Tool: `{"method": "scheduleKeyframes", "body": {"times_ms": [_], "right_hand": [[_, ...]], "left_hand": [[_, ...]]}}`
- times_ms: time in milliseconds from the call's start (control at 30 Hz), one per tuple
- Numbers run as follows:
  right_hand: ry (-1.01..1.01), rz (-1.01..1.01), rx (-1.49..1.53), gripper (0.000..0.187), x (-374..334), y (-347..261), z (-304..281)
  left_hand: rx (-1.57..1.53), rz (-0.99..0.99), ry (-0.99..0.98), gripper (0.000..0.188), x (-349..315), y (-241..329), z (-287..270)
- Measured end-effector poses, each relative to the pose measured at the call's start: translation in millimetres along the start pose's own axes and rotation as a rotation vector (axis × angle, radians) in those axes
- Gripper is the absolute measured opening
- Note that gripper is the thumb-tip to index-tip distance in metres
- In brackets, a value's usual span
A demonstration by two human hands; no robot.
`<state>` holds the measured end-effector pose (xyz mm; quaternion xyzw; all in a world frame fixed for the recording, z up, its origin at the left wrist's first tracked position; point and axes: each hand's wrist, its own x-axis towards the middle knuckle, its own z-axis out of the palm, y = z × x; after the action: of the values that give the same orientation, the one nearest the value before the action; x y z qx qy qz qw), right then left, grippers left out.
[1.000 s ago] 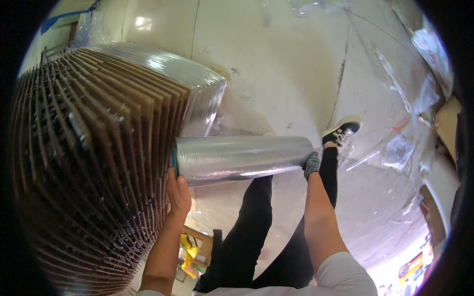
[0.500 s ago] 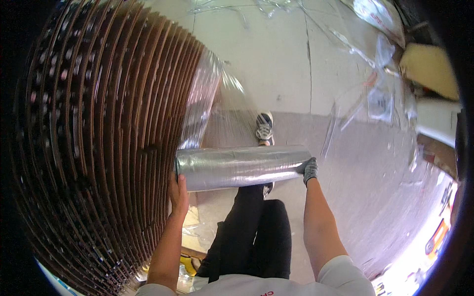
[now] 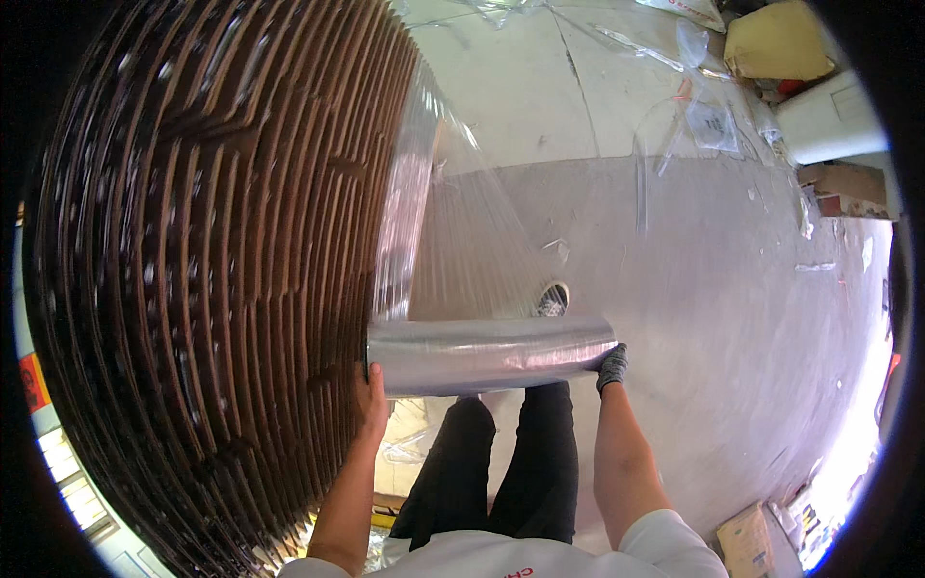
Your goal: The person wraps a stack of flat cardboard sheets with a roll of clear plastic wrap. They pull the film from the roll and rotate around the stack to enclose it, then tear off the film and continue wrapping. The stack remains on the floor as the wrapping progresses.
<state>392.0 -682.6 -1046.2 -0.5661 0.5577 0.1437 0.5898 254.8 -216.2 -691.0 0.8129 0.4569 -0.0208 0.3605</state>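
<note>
A wide roll of clear stretch film [image 3: 491, 356] lies level across the front of my legs. My left hand [image 3: 374, 400] is bare and holds the roll's left end, close against the stack. The right end is gripped by my right hand [image 3: 613, 366], in a grey glove. From the roll, a thin sheet of stretched film [image 3: 462, 231] runs away and to the left, meeting the side of a tall stack of brown layered sheets [image 3: 260, 289]. Wrinkled, shiny film covers the stack's edge there. The fingers behind the roll's ends are partly hidden.
Loose plastic scraps [image 3: 713, 125] lie on the concrete floor [image 3: 713, 289] ahead and to the right. Along the far right are a yellowish carton [image 3: 779, 40] and a white cylinder-like object [image 3: 833, 120]. Another cardboard box [image 3: 747, 541] stands at the lower right.
I have stepped along the stack, and the floor clutter has shifted up and left in view. The roll sits slightly lower and farther right. Both hands keep their hold.
</note>
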Motion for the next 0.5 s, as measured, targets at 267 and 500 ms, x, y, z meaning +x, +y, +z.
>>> {"method": "scheduleKeyframes", "body": {"times_ms": [267, 500], "right_hand": [[-0.04, -0.015, 0.032, 0.069, -128.7, 151.2, -88.5], [-0.158, 0.002, 0.344, 0.059, -227.8, 260.3, -196.2]], "left_hand": [[-0.094, 0.044, 0.026, 0.071, -117.3, -151.2, -96.0], [0.061, 0.211, 0.111, 0.065, -221.4, -237.7, -152.8]]}}
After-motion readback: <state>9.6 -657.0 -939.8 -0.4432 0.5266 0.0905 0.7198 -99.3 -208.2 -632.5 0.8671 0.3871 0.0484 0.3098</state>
